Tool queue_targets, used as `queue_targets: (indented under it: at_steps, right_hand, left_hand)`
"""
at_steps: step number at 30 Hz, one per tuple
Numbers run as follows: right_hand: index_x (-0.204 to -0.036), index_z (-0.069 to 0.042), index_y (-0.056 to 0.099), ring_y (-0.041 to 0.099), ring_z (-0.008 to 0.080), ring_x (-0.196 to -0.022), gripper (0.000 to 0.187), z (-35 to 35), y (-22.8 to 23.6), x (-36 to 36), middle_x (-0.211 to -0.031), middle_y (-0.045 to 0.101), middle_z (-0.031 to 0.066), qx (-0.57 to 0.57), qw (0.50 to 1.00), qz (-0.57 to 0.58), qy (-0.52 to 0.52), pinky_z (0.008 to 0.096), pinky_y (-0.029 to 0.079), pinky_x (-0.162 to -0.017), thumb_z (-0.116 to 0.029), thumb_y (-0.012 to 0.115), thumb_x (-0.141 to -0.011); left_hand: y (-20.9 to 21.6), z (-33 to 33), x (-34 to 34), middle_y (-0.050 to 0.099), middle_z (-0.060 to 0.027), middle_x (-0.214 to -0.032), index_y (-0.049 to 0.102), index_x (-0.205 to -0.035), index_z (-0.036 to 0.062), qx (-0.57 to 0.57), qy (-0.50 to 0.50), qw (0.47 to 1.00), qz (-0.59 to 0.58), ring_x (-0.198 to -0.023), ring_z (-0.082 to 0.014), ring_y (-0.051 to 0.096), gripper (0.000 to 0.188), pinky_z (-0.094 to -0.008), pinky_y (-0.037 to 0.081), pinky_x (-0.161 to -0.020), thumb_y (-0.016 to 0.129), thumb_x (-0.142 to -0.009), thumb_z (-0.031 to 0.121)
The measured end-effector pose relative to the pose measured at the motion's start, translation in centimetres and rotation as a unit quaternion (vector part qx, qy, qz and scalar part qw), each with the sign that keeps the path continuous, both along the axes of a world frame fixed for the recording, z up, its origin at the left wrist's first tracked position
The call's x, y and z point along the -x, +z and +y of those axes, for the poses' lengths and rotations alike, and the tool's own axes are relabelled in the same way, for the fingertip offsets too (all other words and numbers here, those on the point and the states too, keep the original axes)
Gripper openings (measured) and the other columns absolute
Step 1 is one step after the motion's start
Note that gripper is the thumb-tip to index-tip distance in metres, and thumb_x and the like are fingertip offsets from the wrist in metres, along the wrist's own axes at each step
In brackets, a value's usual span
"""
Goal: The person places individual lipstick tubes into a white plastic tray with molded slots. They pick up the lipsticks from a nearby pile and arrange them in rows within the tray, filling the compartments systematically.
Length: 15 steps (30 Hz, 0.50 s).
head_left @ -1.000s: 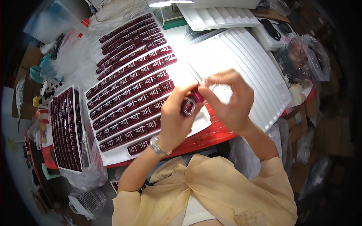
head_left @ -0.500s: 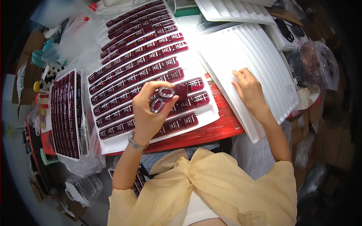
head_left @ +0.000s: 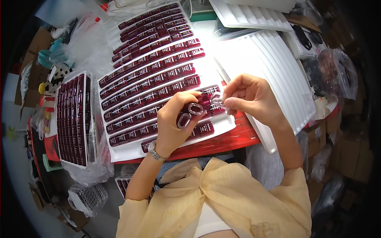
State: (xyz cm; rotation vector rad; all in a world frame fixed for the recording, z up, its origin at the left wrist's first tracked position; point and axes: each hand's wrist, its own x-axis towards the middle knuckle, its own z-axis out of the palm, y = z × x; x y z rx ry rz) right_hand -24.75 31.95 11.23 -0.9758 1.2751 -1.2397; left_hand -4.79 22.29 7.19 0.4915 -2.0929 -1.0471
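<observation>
My left hand [head_left: 171, 119], with a metal watch at its wrist, is closed round several small dark red pieces [head_left: 183, 120] with pale oval rings on their ends. Just beyond its fingertips a dark red piece [head_left: 204, 101] pokes out to the right. There my right hand [head_left: 254, 98] pinches a crumpled bit of clear plastic film [head_left: 217, 99], which reaches to that piece. Under both hands lies a white tray [head_left: 220, 130] bearing rows of labelled dark red pieces [head_left: 151, 82]. My left hand hides part of its lower rows.
At right, white ribbed trays [head_left: 279, 71] lie stacked on the red tabletop [head_left: 245, 135]. Another filled tray [head_left: 73, 119] stands at left among clear plastic bags [head_left: 75, 49]. Black-handled tools [head_left: 302, 36] sit at the back right, and cardboard boxes [head_left: 353, 146] beyond.
My right hand has left the white ribbed trays and come left to pinch film at the pieces. My left hand has shifted right, still holding them.
</observation>
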Motion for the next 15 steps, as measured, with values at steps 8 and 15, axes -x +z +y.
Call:
queue_targets:
  at_steps: [8,15]
  right_hand:
    - [-0.11,-0.001,0.051,0.063,0.0101,-0.068,0.033,-6.0,1.9,-3.5,-0.085,0.063,0.0064,-0.068,0.986,0.052,0.141,0.0217,0.054,-0.06,-0.017,0.069,-0.087]
    - [-0.118,0.003,0.048,0.067,0.0146,-0.067,0.046,-15.5,-0.4,-7.0,-0.083,0.065,0.0099,-0.089,0.969,-0.058,0.221,0.0251,0.056,-0.061,-0.031,0.063,-0.091]
  left_hand:
    - [2.1,-4.0,-3.8,0.062,-0.0132,-0.106,0.056,-0.1,0.0035,0.123,-0.095,0.988,0.005,-0.096,-0.0327,0.061,0.04,-0.0396,0.053,-0.078,0.07,-0.064,-0.007]
    - [2.1,-12.8,-7.1,0.062,-0.0107,-0.11,0.057,-0.098,0.0066,-0.051,-0.065,0.997,0.01,-0.096,-0.0214,0.063,0.033,-0.03,0.05,-0.08,0.077,-0.072,0.003]
